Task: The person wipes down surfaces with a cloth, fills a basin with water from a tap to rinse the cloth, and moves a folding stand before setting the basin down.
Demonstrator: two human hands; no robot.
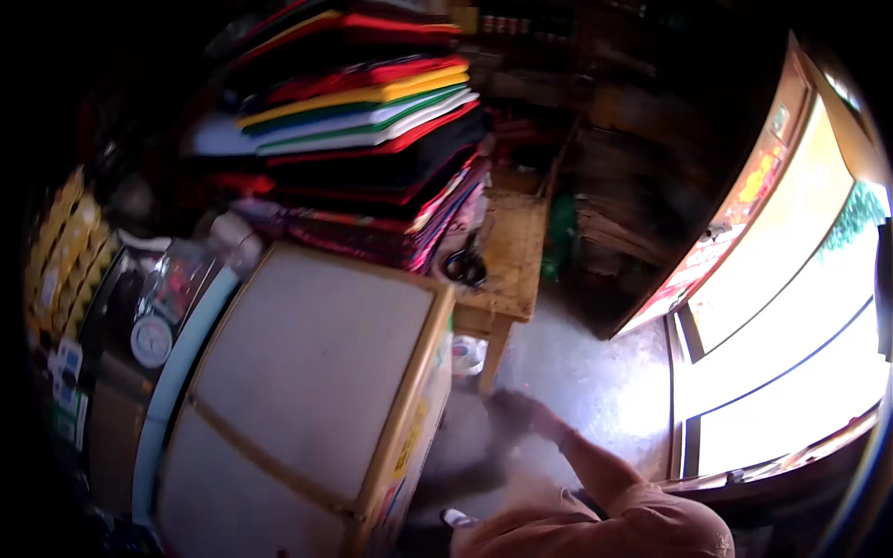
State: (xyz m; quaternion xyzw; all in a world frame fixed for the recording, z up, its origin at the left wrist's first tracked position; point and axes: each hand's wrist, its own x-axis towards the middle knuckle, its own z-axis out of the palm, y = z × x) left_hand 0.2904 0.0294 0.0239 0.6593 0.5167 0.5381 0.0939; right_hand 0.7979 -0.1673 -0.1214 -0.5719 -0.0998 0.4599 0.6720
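Note:
My right hand (535, 417) is low in front of my body, over the grey floor beside the wooden table's leg. It is smeared by motion, and a dark blur (507, 407) lies at its fingers, so whether it holds anything cannot be made out. My left hand is out of view. Nearest to the right hand is a wooden table (516, 246), with what look like dark-handled scissors (463, 267) on top. A tall stack of folded cloths (372, 116) in red, yellow, green, white and black rises beside them.
A large box-like unit with a pale top and tan edging (307, 363) stands on the left. Past it are a small round clock (151, 341) and a patterned yellow item (65, 260). A decorated door (744, 205) stands by a bright doorway (781, 372) at right.

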